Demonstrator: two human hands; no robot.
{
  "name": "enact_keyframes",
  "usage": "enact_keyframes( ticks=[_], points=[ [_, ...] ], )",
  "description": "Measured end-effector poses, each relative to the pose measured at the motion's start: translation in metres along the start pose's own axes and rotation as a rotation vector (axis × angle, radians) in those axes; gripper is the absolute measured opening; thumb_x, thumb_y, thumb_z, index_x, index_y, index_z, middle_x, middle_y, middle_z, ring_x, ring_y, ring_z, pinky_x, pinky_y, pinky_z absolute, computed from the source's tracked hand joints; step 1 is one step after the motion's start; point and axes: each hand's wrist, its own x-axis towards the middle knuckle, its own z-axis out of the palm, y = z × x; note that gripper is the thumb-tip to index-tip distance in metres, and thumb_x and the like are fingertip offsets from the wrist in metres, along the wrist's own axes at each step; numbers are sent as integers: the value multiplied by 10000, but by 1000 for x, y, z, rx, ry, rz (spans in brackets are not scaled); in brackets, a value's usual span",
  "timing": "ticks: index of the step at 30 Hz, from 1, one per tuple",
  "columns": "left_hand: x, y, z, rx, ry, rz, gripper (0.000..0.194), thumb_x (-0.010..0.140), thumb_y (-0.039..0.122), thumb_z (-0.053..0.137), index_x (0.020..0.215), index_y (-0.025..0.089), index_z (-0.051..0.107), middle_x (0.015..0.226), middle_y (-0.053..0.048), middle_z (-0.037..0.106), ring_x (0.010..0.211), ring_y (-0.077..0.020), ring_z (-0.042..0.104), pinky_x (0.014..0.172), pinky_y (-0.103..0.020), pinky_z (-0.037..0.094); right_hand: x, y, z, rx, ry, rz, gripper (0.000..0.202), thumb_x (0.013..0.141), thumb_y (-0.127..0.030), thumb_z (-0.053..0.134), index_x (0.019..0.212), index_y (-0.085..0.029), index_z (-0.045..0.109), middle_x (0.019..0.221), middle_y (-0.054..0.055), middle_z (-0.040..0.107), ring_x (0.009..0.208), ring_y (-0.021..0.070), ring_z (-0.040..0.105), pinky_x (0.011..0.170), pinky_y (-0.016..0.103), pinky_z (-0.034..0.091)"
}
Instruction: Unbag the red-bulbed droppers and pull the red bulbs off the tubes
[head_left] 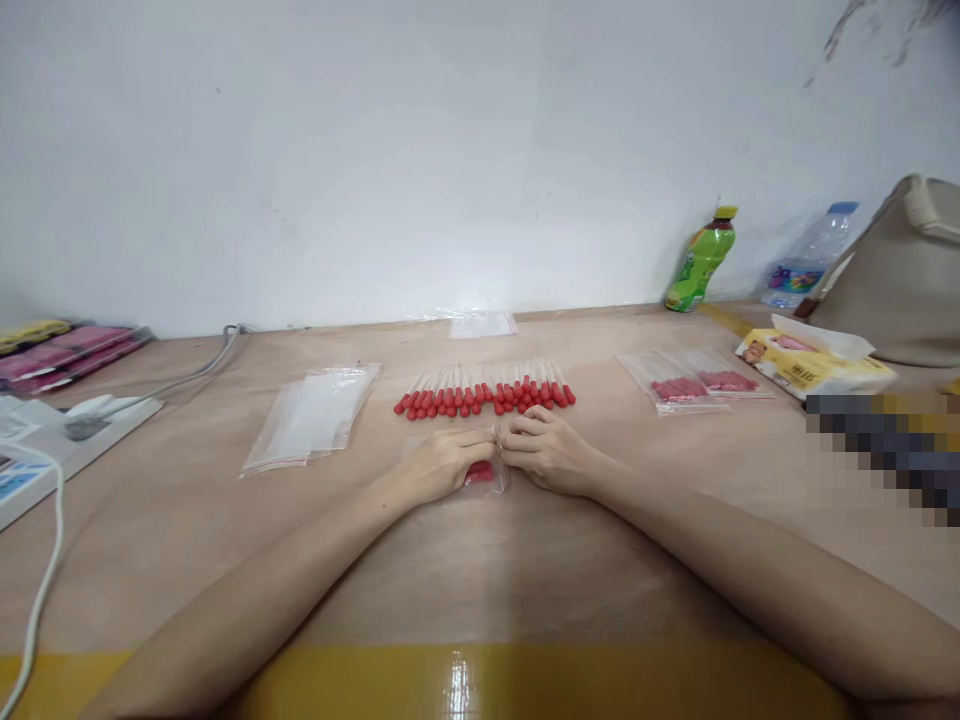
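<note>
Both my hands meet at the middle of the table over a small transparent zip bag (pixel 480 474) with red-tipped pieces inside. My left hand (pixel 442 464) is closed on the bag's left side, fingers bent. The fingers of my right hand (pixel 551 455) pinch its right upper edge, close against the left fingertips. Part of the bag is hidden under the fingers. Just beyond the hands lies a row of pale sticks with red bulb tips (pixel 465 400), red ends toward me.
Flat zip bags (pixel 315 415) lie left, another bag (pixel 484 325) by the wall. Filled bags (pixel 679 388) lie right, near a tissue pack (pixel 814 362). Behind stand a green bottle (pixel 701 262), a water bottle (pixel 810 258) and a beige handbag (pixel 892 275). A power strip (pixel 82 440) sits left.
</note>
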Motion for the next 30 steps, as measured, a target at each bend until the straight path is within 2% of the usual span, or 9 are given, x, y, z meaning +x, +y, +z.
enact_keyframes(
  ticks=[4, 6, 8, 10, 12, 16, 19, 24, 30],
  points=[
    [-4, -9, -6, 31, 105, -6, 207, 896, 167, 368, 873, 154, 573, 932, -49, 631, 822, -122, 606, 715, -215, 473, -1, 2, -4, 43, -93, 14, 231, 890, -141, 362, 827, -187, 580, 897, 26, 625, 867, 159, 457, 734, 313, 288],
    [-7, -14, -9, 47, 184, -21, 201, 899, 162, 367, 953, 156, 560, 1047, -65, 611, 950, -135, 587, 816, -235, 466, -2, 3, -9, 94, -158, 92, 207, 889, -186, 384, 836, -183, 584, 882, 46, 627, 856, 171, 465, 727, 322, 291],
    [-10, -16, -11, 36, 199, -64, 212, 903, 160, 359, 1012, 165, 541, 1129, -71, 580, 1033, -145, 557, 879, -259, 448, -4, 2, -14, 204, -205, 235, 174, 865, -285, 452, 854, -177, 588, 868, 60, 620, 840, 181, 474, 728, 326, 307],
    [-12, -11, -12, -32, 167, -129, 218, 907, 173, 349, 1026, 176, 531, 1147, -68, 571, 1044, -149, 553, 883, -272, 450, -5, 1, -15, 373, -217, 404, 223, 856, -357, 462, 906, -185, 596, 881, 57, 614, 840, 180, 485, 747, 326, 333],
    [-14, -2, -13, -129, 112, -241, 216, 903, 219, 373, 1077, 185, 497, 1133, -74, 574, 1022, -166, 563, 858, -291, 464, -5, 1, -11, 542, -181, 561, 258, 892, -334, 393, 964, -204, 603, 889, 44, 623, 829, 165, 499, 760, 318, 359],
    [-18, 20, -16, -285, -39, -429, 444, 847, 336, 489, 1244, 192, 351, 1145, -101, 557, 1001, -223, 557, 833, -363, 466, -3, -1, 3, 640, -73, 766, 220, 859, -242, 446, 981, -200, 624, 845, 29, 647, 756, 147, 509, 713, 287, 389],
    [-20, 23, -16, -358, -51, -406, 480, 841, 309, 495, 1273, 200, 317, 1199, -104, 521, 1041, -225, 528, 871, -378, 439, 1, -2, 4, 566, -123, 729, 180, 819, -267, 523, 949, -201, 630, 799, 23, 627, 748, 148, 497, 721, 298, 375],
    [-22, 7, -9, -417, -38, -391, 567, 833, 345, 513, 1313, 202, 249, 1256, -107, 486, 1110, -223, 496, 919, -375, 412, 3, -3, -7, 513, -267, 633, 270, 803, -372, 554, 1013, -206, 593, 867, 42, 579, 823, 175, 466, 768, 347, 359],
    [-21, -3, -4, -399, -21, -352, 555, 826, 348, 523, 1302, 201, 280, 1283, -104, 464, 1111, -221, 501, 912, -360, 421, 4, -9, -4, 629, -116, 718, 262, 744, -246, 626, 998, -205, 577, 898, 20, 606, 799, 156, 476, 779, 336, 357]
  ],
)
